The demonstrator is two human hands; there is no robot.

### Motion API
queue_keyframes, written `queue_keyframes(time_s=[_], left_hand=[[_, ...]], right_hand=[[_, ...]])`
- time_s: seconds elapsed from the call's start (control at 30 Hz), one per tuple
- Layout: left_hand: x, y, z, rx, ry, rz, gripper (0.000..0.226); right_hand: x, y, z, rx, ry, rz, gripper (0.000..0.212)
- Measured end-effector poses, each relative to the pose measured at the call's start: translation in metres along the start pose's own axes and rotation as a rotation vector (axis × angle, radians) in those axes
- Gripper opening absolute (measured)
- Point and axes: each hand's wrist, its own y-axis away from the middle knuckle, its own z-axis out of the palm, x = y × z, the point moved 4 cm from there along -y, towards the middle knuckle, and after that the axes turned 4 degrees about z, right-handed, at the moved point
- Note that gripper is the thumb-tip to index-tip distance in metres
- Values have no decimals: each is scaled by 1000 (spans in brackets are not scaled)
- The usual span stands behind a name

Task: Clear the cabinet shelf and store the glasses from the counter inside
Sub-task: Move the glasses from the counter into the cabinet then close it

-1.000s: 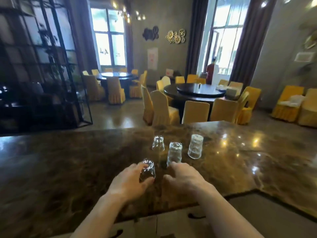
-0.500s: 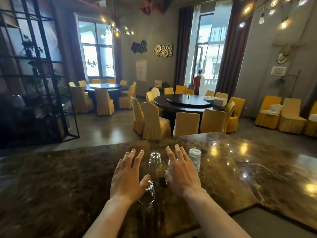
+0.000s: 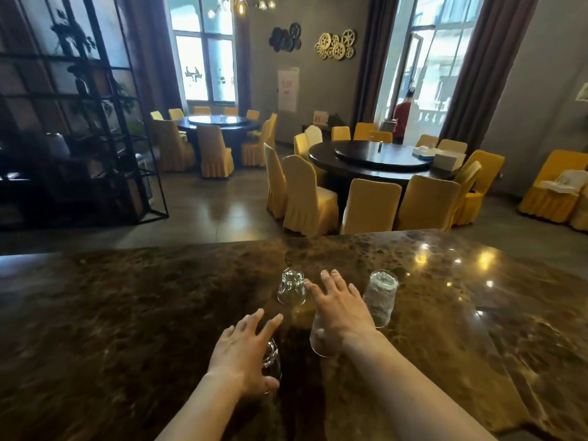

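My left hand [image 3: 243, 351] is open over a small glass [image 3: 272, 361]. My right hand [image 3: 342, 308], at 1 o'clock, is open on a tall glass [image 3: 319, 338] on the tabletop [image 3: 127, 313].

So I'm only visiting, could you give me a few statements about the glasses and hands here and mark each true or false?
1. Four clear drinking glasses are on the dark brown marbled stone counter. True.
2. The glasses stand mouth up. False: those seen clearly are upside down, bases on top.
3. The left hand has its fingers spread, with a small clear glass against its thumb side. True.
4. The right hand is a closed fist. False: its fingers are straight, over a tall clear glass.
5. The chairs behind wear red covers. False: the fabric chair covers are yellow.
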Motion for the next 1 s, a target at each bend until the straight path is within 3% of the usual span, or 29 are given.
queue_keyframes(time_s=[0.1, 0.2, 0.33, 0.43, 0.53, 0.67, 0.77, 0.83, 1.0], left_hand=[[1, -20, 3, -204, -101, -27, 115], [3, -37, 8, -310, -192, -23, 108], [1, -42, 7, -274, -158, -30, 94], [-19, -35, 1, -147, 209, -156, 73], [-48, -25, -1, 70, 759, -285, 71], [-61, -26, 10, 312, 1219, -312, 85], [-54, -35, 21, 420, 1203, -269, 95], [-45, -40, 29, 468, 1133, -232, 91], [-29, -49, 41, 501, 946, -171, 95]], right_hand=[[7, -23, 10, -158, 105, -91, 91], [9, -43, 15, -209, 223, -172, 61], [0, -56, 15, -145, 355, -274, 30], [9, -59, 9, -113, 321, -288, 25], [37, -51, 2, -44, 102, -200, 44], [76, -30, 10, 101, -534, 58, 63], [82, -21, 29, 119, -905, 184, 78], [78, -19, 44, 81, -1023, 183, 89], [73, -19, 67, 126, -1101, 184, 78]])
